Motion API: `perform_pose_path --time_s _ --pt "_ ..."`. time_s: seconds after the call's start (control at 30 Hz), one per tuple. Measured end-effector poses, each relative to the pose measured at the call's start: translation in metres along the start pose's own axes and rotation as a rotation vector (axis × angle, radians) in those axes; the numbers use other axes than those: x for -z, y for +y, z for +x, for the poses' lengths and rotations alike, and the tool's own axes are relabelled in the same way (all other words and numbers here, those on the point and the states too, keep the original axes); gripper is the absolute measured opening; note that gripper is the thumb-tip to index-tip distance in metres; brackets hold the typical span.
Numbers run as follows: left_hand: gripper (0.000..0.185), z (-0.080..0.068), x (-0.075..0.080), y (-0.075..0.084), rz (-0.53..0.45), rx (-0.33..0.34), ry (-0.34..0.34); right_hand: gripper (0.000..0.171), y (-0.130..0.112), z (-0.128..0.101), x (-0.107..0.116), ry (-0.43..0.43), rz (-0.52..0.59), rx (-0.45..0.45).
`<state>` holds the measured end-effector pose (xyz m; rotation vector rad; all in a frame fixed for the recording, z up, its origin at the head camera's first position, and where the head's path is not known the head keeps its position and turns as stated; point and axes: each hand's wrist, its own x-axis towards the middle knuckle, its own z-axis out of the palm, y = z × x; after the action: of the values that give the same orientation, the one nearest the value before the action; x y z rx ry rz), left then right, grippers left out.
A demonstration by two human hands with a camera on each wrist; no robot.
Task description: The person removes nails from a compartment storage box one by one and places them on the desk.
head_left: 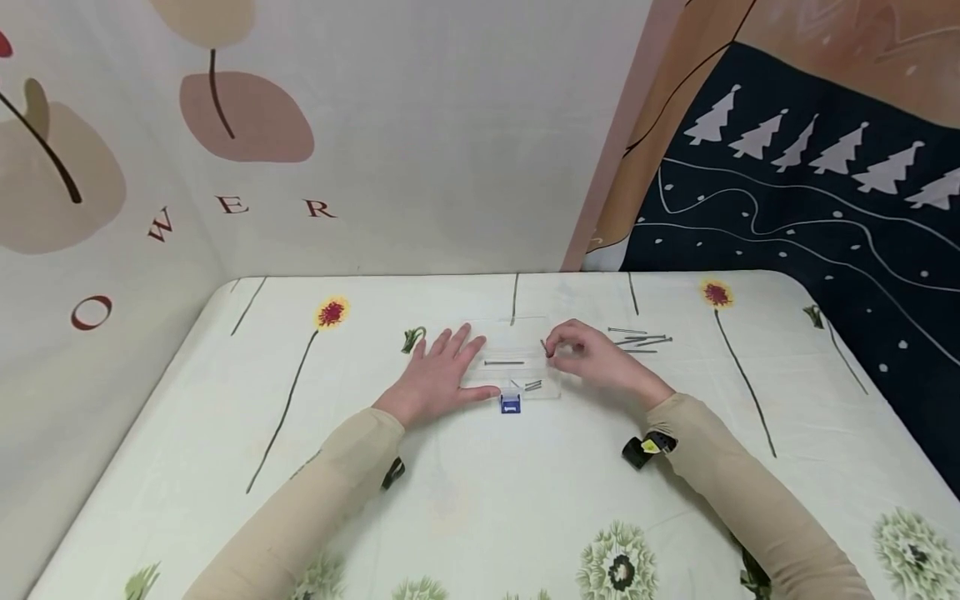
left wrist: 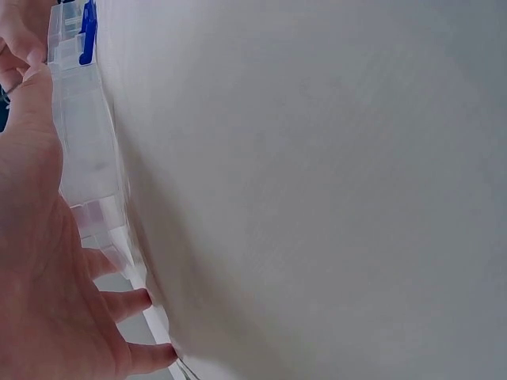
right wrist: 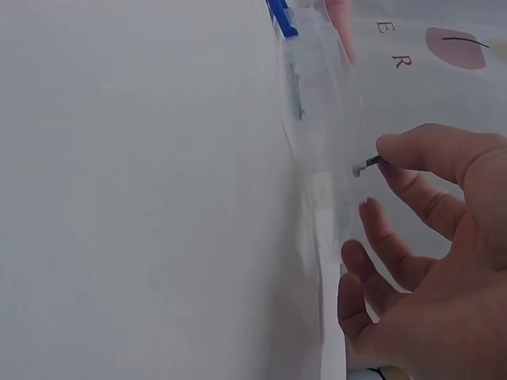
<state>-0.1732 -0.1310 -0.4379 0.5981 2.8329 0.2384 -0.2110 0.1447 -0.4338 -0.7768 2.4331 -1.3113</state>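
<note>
A clear plastic box (head_left: pixel 528 333) with inner dividers lies on the table, its blue latch (head_left: pixel 511 404) facing the near side. My left hand (head_left: pixel 441 375) rests at the box's left side, fingers spread and thumb stretched toward the latch. At the right edge of the box, my right hand (head_left: pixel 600 360) pinches a small metal nail (right wrist: pixel 370 164) between thumb and index finger, its head end pointing toward the box. One long nail (head_left: pixel 504 362) lies in a middle compartment. A few short nails (head_left: pixel 533 385) are in the compartment nearest the latch.
Several long nails (head_left: pixel 641 338) lie loose on the table to the right of the box, just beyond my right hand. A flower-printed white cloth (head_left: pixel 480 500) covers the table. Printed hangings (head_left: pixel 450 167) stand behind and to the left, and a dark cloth (head_left: pixel 810 200) hangs at the right.
</note>
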Motion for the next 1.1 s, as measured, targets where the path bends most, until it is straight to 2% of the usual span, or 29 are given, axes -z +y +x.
perform_pose_path --time_s 0.3,0.47,0.7,0.9,1.1 --pt "0.09 -0.001 0.001 -0.001 0.007 -0.008 0.007 0.011 0.003 -0.006 0.017 0.057 0.024 -0.036" --pt "0.09 -0.001 0.001 -0.001 0.004 -0.006 0.007 0.008 0.008 -0.009 0.023 0.081 0.037 -0.054" --pt "0.09 -0.001 0.002 0.0 0.004 -0.006 0.0 0.003 0.012 -0.017 0.029 0.092 0.061 0.003" --pt "0.09 -0.001 0.001 -0.001 0.0 -0.012 0.006 0.005 0.017 -0.024 0.034 0.097 0.02 -0.011" --pt "0.09 0.0 0.0 -0.001 -0.005 -0.009 0.005 0.005 0.026 -0.034 0.043 0.051 -0.069 -0.016"
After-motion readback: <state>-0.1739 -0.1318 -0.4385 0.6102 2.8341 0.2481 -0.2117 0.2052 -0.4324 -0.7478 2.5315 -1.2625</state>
